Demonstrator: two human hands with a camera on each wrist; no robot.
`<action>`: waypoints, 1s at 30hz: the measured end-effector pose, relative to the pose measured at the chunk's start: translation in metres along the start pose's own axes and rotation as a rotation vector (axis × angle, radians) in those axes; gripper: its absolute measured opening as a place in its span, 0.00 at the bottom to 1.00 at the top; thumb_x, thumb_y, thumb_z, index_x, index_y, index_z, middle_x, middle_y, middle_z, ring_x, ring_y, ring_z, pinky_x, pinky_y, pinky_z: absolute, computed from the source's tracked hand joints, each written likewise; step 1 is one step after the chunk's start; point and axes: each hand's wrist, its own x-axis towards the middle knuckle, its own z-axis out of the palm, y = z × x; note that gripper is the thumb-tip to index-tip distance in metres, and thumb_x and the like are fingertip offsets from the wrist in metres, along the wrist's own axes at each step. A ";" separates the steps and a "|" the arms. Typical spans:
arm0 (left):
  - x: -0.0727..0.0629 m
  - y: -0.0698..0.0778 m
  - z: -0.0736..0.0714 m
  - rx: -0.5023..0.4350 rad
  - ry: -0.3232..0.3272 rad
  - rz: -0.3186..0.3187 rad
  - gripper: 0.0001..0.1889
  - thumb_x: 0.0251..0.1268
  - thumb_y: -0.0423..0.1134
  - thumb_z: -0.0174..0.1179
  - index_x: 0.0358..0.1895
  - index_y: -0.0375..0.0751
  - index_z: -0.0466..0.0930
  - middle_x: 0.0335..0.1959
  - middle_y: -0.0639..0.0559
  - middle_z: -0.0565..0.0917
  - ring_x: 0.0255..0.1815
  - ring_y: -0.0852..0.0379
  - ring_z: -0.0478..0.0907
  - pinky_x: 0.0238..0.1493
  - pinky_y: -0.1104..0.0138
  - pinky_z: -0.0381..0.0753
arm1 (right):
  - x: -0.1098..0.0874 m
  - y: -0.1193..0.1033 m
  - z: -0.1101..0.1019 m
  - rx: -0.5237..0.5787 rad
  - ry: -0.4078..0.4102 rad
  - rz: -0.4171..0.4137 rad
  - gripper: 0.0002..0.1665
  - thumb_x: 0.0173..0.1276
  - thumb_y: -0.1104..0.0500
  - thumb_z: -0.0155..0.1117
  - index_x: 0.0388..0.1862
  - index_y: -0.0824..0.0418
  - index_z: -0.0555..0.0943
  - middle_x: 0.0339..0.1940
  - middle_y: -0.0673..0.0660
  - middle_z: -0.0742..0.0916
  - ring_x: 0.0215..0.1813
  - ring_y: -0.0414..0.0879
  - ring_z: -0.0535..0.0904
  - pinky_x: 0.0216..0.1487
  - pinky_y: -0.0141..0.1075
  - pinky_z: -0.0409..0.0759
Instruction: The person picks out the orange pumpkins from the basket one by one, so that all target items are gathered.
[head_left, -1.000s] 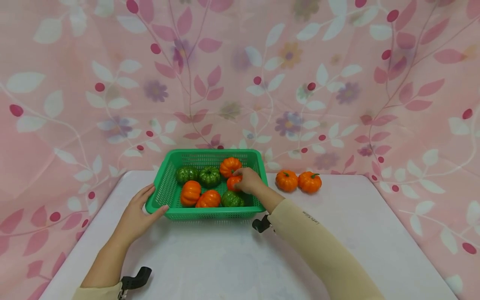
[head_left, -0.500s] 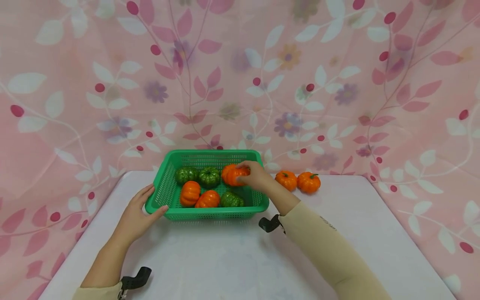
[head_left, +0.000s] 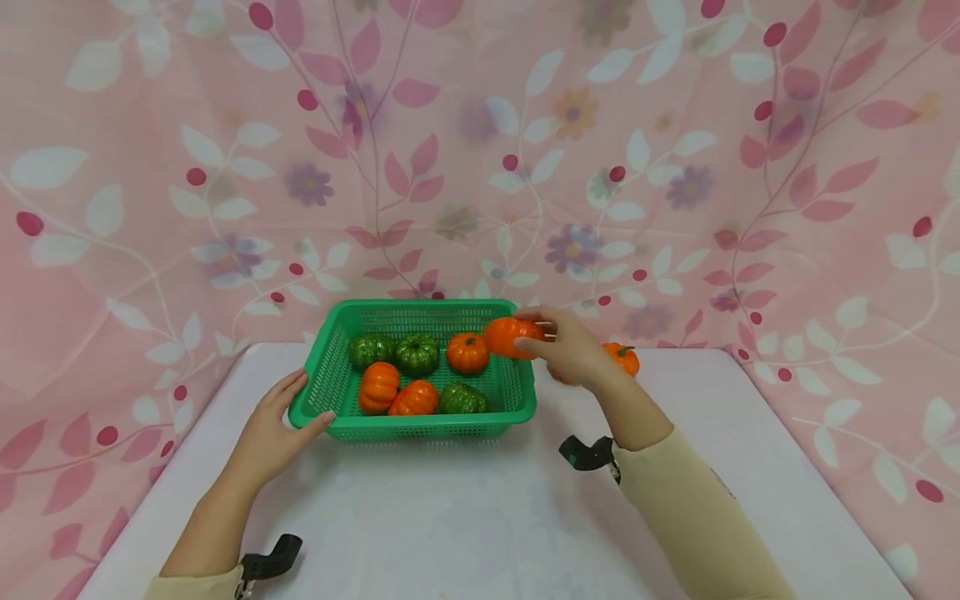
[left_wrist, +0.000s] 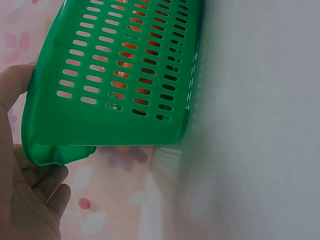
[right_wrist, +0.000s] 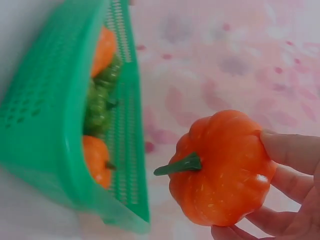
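My right hand (head_left: 573,346) grips an orange mini pumpkin (head_left: 513,337), held above the basket's right rim. In the right wrist view this pumpkin (right_wrist: 222,170) has its green stem toward the basket, with thumb and fingers around its far side. My left hand (head_left: 273,429) holds the near left corner of the green plastic basket (head_left: 420,422). The left wrist view has thumb and fingers on either side of that basket corner (left_wrist: 42,135). Inside the basket lie green pumpkins (head_left: 417,356) and orange pumpkins (head_left: 379,387), one orange pumpkin (head_left: 468,353) upright near the right wall.
Right of the basket, an orange pumpkin (head_left: 624,358) on the white-covered table (head_left: 435,517) is partly hidden behind my right hand. Another there is almost fully covered. A pink floral cloth (head_left: 465,167) hangs behind the table.
My right hand has taken hold of an orange pumpkin in the basket, lifted it and carried it right to above the rim. My left hand has stayed at the basket corner.
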 end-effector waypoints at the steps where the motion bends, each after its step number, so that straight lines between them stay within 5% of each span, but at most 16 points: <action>1: 0.000 -0.001 0.000 0.002 0.003 0.001 0.46 0.64 0.53 0.68 0.75 0.26 0.59 0.76 0.35 0.60 0.75 0.29 0.55 0.65 0.31 0.59 | -0.005 0.001 -0.004 0.006 0.015 0.009 0.28 0.71 0.50 0.67 0.69 0.49 0.75 0.70 0.57 0.75 0.73 0.59 0.67 0.66 0.57 0.72; 14: -0.001 -0.003 0.002 0.006 0.005 -0.001 0.46 0.64 0.53 0.68 0.75 0.26 0.58 0.77 0.35 0.59 0.74 0.28 0.55 0.65 0.30 0.58 | -0.053 0.037 -0.051 0.003 0.085 0.041 0.32 0.74 0.50 0.64 0.73 0.55 0.69 0.71 0.64 0.72 0.73 0.66 0.65 0.63 0.58 0.75; 30: -0.002 0.004 -0.002 -0.007 -0.014 -0.019 0.47 0.64 0.54 0.68 0.76 0.28 0.57 0.77 0.35 0.58 0.75 0.29 0.54 0.65 0.30 0.58 | -0.083 0.122 -0.073 -0.051 0.355 0.076 0.35 0.78 0.48 0.55 0.76 0.64 0.62 0.71 0.71 0.69 0.72 0.71 0.63 0.68 0.61 0.65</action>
